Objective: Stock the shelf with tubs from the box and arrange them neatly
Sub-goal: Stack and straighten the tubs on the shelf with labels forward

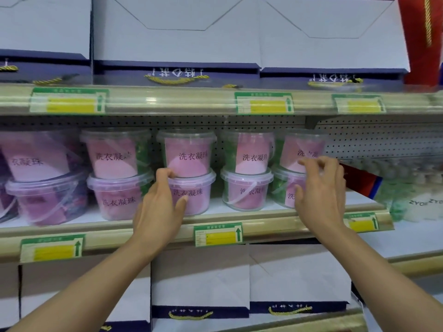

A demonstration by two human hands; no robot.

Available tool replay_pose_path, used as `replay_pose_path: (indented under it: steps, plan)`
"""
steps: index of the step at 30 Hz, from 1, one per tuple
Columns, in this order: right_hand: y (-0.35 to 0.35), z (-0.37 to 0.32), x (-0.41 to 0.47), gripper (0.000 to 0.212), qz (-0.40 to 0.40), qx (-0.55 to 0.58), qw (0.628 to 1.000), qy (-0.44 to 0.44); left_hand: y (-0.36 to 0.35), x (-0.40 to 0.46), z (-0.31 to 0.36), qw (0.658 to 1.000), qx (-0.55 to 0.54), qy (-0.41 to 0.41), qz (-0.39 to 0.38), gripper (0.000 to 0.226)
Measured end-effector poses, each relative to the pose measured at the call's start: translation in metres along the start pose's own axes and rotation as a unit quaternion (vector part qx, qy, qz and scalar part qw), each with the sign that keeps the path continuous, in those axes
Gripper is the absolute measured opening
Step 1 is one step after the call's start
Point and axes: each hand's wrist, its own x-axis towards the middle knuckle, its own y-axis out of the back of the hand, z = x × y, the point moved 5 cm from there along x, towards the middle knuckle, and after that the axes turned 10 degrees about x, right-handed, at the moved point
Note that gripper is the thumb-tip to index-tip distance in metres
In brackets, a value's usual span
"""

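Observation:
Clear plastic tubs with pink labels stand in several two-high stacks on the middle shelf point(119, 232). My left hand point(160, 207) grips the lower tub of the middle stack point(199, 200), fingers curled round its left rim and thumb on its front. The upper middle tub point(189, 152) sits on top of it. My right hand point(321, 195) hovers with relaxed, spread fingers in front of the rightmost stack, covering part of its upper tub point(299, 144) and lower tub point(282, 188); whether it touches them I cannot tell. The box is out of view.
White gift boxes with navy bands point(175, 32) fill the shelf above, and more point(201, 283) stand below. A red box point(422, 39) is at the upper right. Clear bottles point(419, 200) crowd the right. Bare shelf point(359, 197) lies right of the last stack.

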Motion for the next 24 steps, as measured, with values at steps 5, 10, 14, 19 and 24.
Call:
replay_pose_path:
  steps: [5, 10, 14, 19, 24]
  plan:
    - [-0.023, -0.050, -0.001, 0.037, -0.071, 0.062, 0.984, 0.152, 0.003, 0.002, 0.001, 1.000, 0.009, 0.011, 0.023, 0.032]
    - [-0.036, -0.055, 0.001, 0.033, -0.084, 0.052, 0.985, 0.144, 0.003, 0.005, 0.000, 0.999, 0.019, 0.025, 0.016, 0.033]
    - [-0.036, -0.058, 0.003, 0.033, -0.074, 0.046, 0.985, 0.148, 0.002, 0.006, 0.000, 0.999, 0.015, 0.025, 0.014, 0.033]
    - [-0.034, -0.059, -0.001, 0.036, -0.072, 0.052, 0.985, 0.146, 0.005, 0.005, 0.000, 1.000, 0.018, 0.021, 0.002, 0.037]
    - [-0.026, -0.077, -0.011, 0.043, -0.057, 0.073, 0.987, 0.129, 0.014, -0.007, -0.001, 0.998, 0.048, -0.001, -0.046, 0.058]
